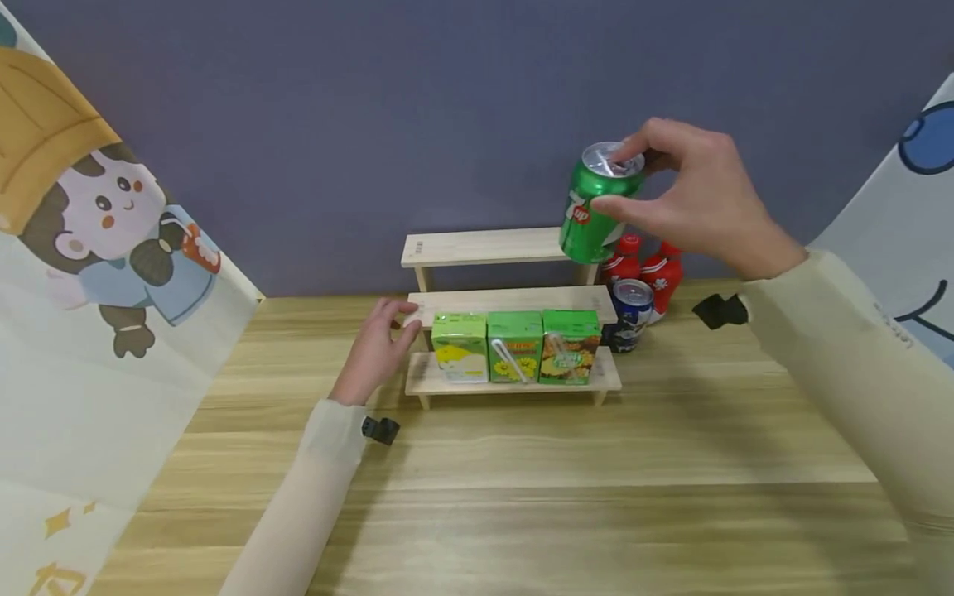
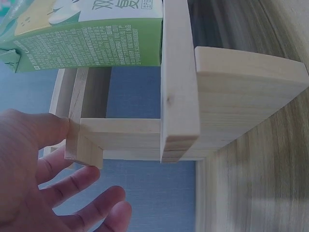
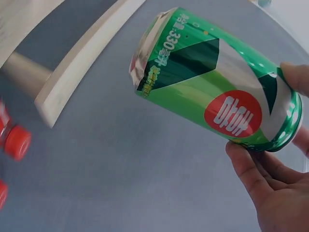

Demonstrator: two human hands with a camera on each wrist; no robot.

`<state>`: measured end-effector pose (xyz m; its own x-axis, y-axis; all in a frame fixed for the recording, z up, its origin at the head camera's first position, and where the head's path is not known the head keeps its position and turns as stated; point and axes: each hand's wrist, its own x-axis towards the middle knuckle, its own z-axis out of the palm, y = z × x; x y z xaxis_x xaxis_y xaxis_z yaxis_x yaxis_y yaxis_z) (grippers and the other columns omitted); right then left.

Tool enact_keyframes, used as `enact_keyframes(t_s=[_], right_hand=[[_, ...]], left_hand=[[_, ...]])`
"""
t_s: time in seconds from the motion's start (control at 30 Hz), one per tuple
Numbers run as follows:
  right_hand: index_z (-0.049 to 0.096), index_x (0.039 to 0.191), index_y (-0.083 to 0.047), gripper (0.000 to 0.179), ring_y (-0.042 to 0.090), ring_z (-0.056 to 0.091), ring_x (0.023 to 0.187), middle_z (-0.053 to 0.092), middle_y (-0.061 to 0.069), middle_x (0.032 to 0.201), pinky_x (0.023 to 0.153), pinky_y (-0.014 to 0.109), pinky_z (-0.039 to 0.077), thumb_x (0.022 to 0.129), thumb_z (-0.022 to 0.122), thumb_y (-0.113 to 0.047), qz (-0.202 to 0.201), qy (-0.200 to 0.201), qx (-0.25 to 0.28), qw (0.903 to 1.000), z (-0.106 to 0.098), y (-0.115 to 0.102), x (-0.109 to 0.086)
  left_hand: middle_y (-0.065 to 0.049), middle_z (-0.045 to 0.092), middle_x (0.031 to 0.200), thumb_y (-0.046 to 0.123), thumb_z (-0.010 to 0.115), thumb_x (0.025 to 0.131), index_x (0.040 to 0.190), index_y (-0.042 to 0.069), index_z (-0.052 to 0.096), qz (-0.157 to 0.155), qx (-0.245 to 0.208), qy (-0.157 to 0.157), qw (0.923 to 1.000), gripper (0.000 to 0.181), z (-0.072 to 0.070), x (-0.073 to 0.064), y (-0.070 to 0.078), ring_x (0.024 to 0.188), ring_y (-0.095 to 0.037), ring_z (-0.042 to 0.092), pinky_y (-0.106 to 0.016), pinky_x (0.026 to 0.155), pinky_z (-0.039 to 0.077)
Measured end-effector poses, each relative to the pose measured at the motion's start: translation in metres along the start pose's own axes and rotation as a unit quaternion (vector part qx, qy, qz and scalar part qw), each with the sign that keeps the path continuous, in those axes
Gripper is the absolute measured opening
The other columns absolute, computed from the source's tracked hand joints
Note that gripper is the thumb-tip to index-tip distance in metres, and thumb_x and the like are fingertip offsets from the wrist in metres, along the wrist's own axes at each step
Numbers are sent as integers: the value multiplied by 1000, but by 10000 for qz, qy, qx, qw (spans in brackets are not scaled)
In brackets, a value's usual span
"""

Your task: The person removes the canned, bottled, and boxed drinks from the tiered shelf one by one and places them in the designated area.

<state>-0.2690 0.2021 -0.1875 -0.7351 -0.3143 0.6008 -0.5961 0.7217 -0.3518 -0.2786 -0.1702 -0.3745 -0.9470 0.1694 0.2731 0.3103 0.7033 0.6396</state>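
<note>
My right hand holds a green 7up can near its top, with the thumb on its side and the fingers at the lid. The can hangs in the air above the right end of the top tier of a small wooden three-tier shelf. In the right wrist view, the can has its bottom toward the shelf. At the left end of the middle tier, my left hand pinches the plank between thumb and fingers. Three green juice cartons stand side by side on the lowest tier.
Right of the shelf, a dark blue can stands on the wooden table. Red bottles are behind it, close to the blue-grey back wall. Panels with cartoon drawings flank both sides.
</note>
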Motion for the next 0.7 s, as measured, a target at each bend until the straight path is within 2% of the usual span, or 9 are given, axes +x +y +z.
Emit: enact_keyframes(t_s=[0.17,0.23,0.3,0.47,0.57,0.7], right_hand=[[63,105,-9,41,0,52,84,59,-4,102,75,18,37,74,83,-26,17,124,-274,9995,-14,22,-19],[63,106,-8,42,3,52,86,59,-2,103,77,24,38,74,82,-26,14,74,-427,9991,-16,32,-28],[63,107,-8,43,4,50,86,58,0,103,77,24,37,73,83,-26,-11,47,-548,9985,-15,42,-38],[62,108,-7,45,14,53,88,58,5,104,75,18,35,72,84,-24,157,-4,-710,9974,-16,70,-66],[61,109,-6,47,26,55,89,56,9,106,74,29,39,73,83,-26,464,-202,-864,9950,-14,85,-83],[60,108,-5,46,32,55,86,55,13,106,71,46,45,74,82,-26,769,-399,-927,9919,-3,106,-104]], left_hand=[[-8,48,118,25,56,96,124,7,56,3,56,-11,10000,34,0,0,2,98,-28,52,-37,74,49],[-7,47,117,26,56,96,125,7,56,-4,60,-5,10000,34,0,0,1,98,-27,52,-36,73,50],[-5,47,117,26,56,96,125,7,56,-18,69,-5,10000,34,1,0,1,96,-24,52,-35,72,50],[-7,47,118,26,56,96,125,8,55,-10,67,-19,10000,35,1,1,-1,95,-22,52,-35,71,50],[-6,47,118,26,56,96,126,8,55,-7,95,-27,10000,35,2,1,-1,95,-22,52,-34,71,51],[-4,46,118,26,56,97,126,8,55,-39,123,-53,9999,35,2,2,-1,96,-22,52,-34,71,51]])
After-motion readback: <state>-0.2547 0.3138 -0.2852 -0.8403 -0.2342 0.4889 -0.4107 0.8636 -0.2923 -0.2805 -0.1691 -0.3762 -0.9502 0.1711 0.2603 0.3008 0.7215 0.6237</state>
